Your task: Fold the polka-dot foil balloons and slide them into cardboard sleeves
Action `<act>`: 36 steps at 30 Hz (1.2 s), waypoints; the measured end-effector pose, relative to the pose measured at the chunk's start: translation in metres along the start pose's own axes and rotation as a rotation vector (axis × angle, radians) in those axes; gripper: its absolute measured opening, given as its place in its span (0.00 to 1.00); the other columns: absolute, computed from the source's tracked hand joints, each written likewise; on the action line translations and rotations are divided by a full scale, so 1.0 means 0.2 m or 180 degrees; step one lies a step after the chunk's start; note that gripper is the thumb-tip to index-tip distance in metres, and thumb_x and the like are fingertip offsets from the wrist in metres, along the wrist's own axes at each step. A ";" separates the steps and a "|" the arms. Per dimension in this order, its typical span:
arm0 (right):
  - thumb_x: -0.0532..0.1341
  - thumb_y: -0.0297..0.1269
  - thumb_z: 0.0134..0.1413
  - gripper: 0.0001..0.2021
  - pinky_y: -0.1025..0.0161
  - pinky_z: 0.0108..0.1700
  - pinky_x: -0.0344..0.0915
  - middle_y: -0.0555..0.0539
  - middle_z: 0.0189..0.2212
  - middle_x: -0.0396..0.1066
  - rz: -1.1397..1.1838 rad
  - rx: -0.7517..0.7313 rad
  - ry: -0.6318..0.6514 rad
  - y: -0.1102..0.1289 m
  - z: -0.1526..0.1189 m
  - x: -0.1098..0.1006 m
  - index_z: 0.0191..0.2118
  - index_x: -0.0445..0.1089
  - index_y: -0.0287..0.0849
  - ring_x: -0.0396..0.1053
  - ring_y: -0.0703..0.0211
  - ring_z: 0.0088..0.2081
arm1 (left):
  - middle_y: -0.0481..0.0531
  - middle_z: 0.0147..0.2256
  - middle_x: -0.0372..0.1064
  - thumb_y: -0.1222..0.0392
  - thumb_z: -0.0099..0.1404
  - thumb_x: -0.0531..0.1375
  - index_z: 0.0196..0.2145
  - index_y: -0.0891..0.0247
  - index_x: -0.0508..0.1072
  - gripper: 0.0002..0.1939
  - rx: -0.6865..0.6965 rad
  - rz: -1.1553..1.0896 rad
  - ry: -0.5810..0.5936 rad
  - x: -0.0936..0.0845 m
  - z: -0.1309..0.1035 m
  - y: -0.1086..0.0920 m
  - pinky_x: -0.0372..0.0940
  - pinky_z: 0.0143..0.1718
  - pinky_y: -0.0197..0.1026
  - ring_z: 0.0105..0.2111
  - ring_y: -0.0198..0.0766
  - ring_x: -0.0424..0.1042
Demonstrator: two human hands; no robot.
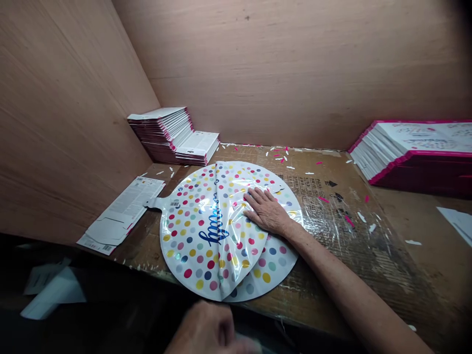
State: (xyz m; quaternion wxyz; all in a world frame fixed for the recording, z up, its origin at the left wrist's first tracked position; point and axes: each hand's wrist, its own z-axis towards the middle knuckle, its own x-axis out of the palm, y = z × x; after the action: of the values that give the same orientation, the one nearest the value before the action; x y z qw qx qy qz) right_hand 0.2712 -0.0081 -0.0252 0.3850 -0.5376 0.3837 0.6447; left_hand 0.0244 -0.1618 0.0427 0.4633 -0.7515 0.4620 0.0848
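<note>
A flat, round foil balloon with coloured dots lies on brown cardboard, near its front edge; a crease runs down the balloon, and a layer of it overlaps a second dotted round area at the right. Dark blue script lettering runs sideways along the crease, which breaks it up; a final "y" is legible, the whole is not. A small barcode sits beside the neck, which points left toward a loose flat carton. The right hand lies palm down on the balloon, its fingers extended and clamped on nothing, covering some dots; its forearm crosses the cardboard. The left hand is blurred below the front edge, and its grip cannot be told. The carton bears fine print and a barcode, too small to read. The cardboard carries a black arrow and faint, unreadable print, with pink and white paper scraps scattered about. Behind stand a left stack of pink-edged cartons and a right stack with magenta edges, its printing illegible, before a wooden back panel
</note>
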 end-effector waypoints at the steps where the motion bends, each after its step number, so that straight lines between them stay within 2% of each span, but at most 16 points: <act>1: 0.43 0.54 0.68 0.31 0.44 0.67 0.42 0.38 0.68 0.46 0.0008 -0.0006 -0.0004 0.00 0.00 0.00 0.67 0.53 0.38 0.42 0.44 0.69 | 0.47 0.19 0.67 0.42 0.53 0.63 0.21 0.59 0.71 0.18 -0.0102 0.0111 -0.0347 -0.03 0.01 -0.01 0.53 0.26 0.38 0.22 0.38 0.66; 3: 0.44 0.53 0.68 0.31 0.44 0.67 0.42 0.38 0.68 0.46 0.0018 -0.0016 -0.0011 0.00 -0.01 0.00 0.67 0.53 0.38 0.42 0.43 0.69 | 0.47 0.22 0.67 0.41 0.59 0.58 0.24 0.60 0.70 0.19 -0.0315 0.0586 -0.0926 -0.08 0.06 -0.03 0.52 0.27 0.38 0.25 0.38 0.66; 5: 0.44 0.53 0.68 0.31 0.43 0.67 0.42 0.38 0.68 0.47 0.0039 -0.0013 -0.0024 0.01 -0.01 0.01 0.67 0.54 0.38 0.42 0.43 0.69 | 0.46 0.20 0.63 0.44 0.57 0.60 0.20 0.61 0.64 0.19 -0.0407 0.0530 -0.0860 -0.09 0.10 -0.04 0.50 0.26 0.37 0.23 0.35 0.63; 9: 0.47 0.52 0.67 0.30 0.43 0.67 0.41 0.38 0.68 0.48 0.0172 -0.0065 -0.0020 0.00 0.01 0.01 0.67 0.54 0.38 0.42 0.45 0.69 | 0.38 0.14 0.46 0.39 0.52 0.64 0.19 0.60 0.55 0.26 -0.0526 -0.1566 0.0388 -0.11 0.09 -0.11 0.38 0.19 0.34 0.15 0.26 0.43; 11: 0.47 0.50 0.67 0.28 0.43 0.67 0.41 0.40 0.68 0.49 0.0439 -0.0062 0.0018 -0.02 0.02 -0.03 0.66 0.55 0.40 0.42 0.46 0.69 | 0.35 0.13 0.41 0.38 0.51 0.65 0.20 0.60 0.54 0.28 -0.0481 -0.2795 0.0756 -0.16 0.08 -0.19 0.33 0.17 0.33 0.14 0.24 0.36; 14: 0.43 0.48 0.69 0.27 0.45 0.65 0.51 0.43 0.66 0.52 0.1124 0.0070 0.0023 -0.07 -0.06 -0.17 0.68 0.52 0.45 0.51 0.50 0.67 | 0.35 0.13 0.40 0.44 0.50 0.67 0.18 0.60 0.52 0.27 -0.0126 -0.3894 0.0496 -0.25 0.07 -0.32 0.34 0.14 0.31 0.13 0.22 0.35; 16: 0.42 0.51 0.68 0.30 0.49 0.62 0.59 0.43 0.67 0.50 0.1390 0.0021 -0.0114 -0.06 -0.19 -0.26 0.70 0.43 0.46 0.54 0.52 0.65 | 0.35 0.13 0.40 0.46 0.52 0.66 0.18 0.60 0.53 0.25 0.0026 -0.4173 0.0205 -0.29 0.06 -0.35 0.36 0.13 0.31 0.13 0.23 0.35; 19: 0.55 0.53 0.61 0.42 0.45 0.64 0.56 0.38 0.69 0.43 0.1306 -0.0365 -0.0754 0.00 -0.42 -0.30 0.71 0.35 0.40 0.48 0.43 0.67 | 0.38 0.11 0.42 0.36 0.58 0.57 0.17 0.60 0.57 0.26 -0.0115 -0.3492 0.0212 -0.31 0.05 -0.29 0.39 0.13 0.33 0.11 0.24 0.38; 21: 0.53 0.39 0.64 0.36 0.44 0.64 0.57 0.37 0.67 0.47 0.0891 -0.0478 -0.1140 0.06 -0.52 -0.25 0.71 0.33 0.42 0.51 0.46 0.66 | 0.43 0.10 0.49 0.28 0.60 0.45 0.16 0.60 0.62 0.34 -0.0114 -0.2193 0.0159 -0.34 0.06 -0.21 0.45 0.15 0.34 0.11 0.28 0.46; 22: 0.51 0.33 0.65 0.34 0.45 0.63 0.58 0.38 0.66 0.50 0.0706 -0.0502 -0.1227 0.08 -0.54 -0.21 0.71 0.33 0.43 0.53 0.48 0.66 | 0.47 0.12 0.56 0.26 0.61 0.41 0.17 0.61 0.66 0.37 0.0055 -0.1470 -0.0142 -0.36 0.08 -0.18 0.51 0.17 0.35 0.13 0.31 0.54; 24: 0.48 0.26 0.64 0.34 0.48 0.62 0.61 0.39 0.64 0.55 0.0464 -0.0633 -0.1147 0.11 -0.57 -0.14 0.71 0.36 0.45 0.56 0.51 0.64 | 0.55 0.24 0.72 0.25 0.60 0.40 0.28 0.62 0.75 0.40 0.0822 -0.0228 -0.1101 -0.41 0.17 -0.13 0.65 0.30 0.41 0.26 0.40 0.70; 26: 0.50 0.26 0.62 0.32 0.49 0.61 0.63 0.38 0.63 0.58 0.0296 -0.0798 -0.0930 0.14 -0.58 -0.13 0.70 0.43 0.45 0.57 0.50 0.64 | 0.61 0.46 0.75 0.27 0.62 0.43 0.46 0.62 0.75 0.39 0.1807 0.0582 -0.1618 -0.46 0.31 -0.09 0.64 0.51 0.49 0.47 0.50 0.71; 29: 0.53 0.30 0.58 0.27 0.53 0.55 0.69 0.37 0.59 0.65 0.0281 -0.0924 -0.0501 0.15 -0.55 -0.24 0.64 0.60 0.45 0.65 0.47 0.59 | 0.60 0.60 0.63 0.34 0.68 0.42 0.60 0.62 0.66 0.37 0.2648 0.1171 -0.0909 -0.51 0.51 -0.03 0.52 0.63 0.50 0.62 0.49 0.58; 32: 0.54 0.26 0.52 0.23 0.68 0.39 0.73 0.46 0.45 0.77 0.0869 -0.0738 0.0570 0.11 -0.36 -0.47 0.51 0.74 0.54 0.76 0.58 0.42 | 0.59 0.60 0.64 0.33 0.68 0.35 0.60 0.62 0.65 0.40 0.2607 0.1041 -0.0581 -0.55 0.60 0.06 0.54 0.61 0.49 0.61 0.49 0.61; 34: 0.55 0.21 0.45 0.23 0.71 0.32 0.70 0.53 0.32 0.79 0.1394 -0.0483 0.1363 0.03 -0.11 -0.61 0.40 0.78 0.56 0.76 0.62 0.31 | 0.58 0.57 0.67 0.31 0.66 0.31 0.59 0.60 0.67 0.44 0.2431 0.0715 -0.0606 -0.58 0.61 0.09 0.57 0.57 0.48 0.56 0.49 0.66; 36: 0.59 0.21 0.40 0.15 0.69 0.30 0.67 0.53 0.23 0.76 0.1812 0.0233 0.1557 -0.06 0.20 -0.70 0.28 0.78 0.48 0.74 0.61 0.27 | 0.55 0.49 0.74 0.31 0.66 0.30 0.53 0.58 0.72 0.43 0.2144 0.0355 -0.0606 -0.60 0.62 0.09 0.63 0.48 0.44 0.47 0.47 0.72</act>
State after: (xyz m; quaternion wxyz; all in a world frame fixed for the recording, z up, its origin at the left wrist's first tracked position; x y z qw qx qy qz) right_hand 0.2838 0.0205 0.1178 0.1064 -0.5333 0.6212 0.5642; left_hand -0.0189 0.0054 0.0297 0.7208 -0.5188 0.4591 0.0225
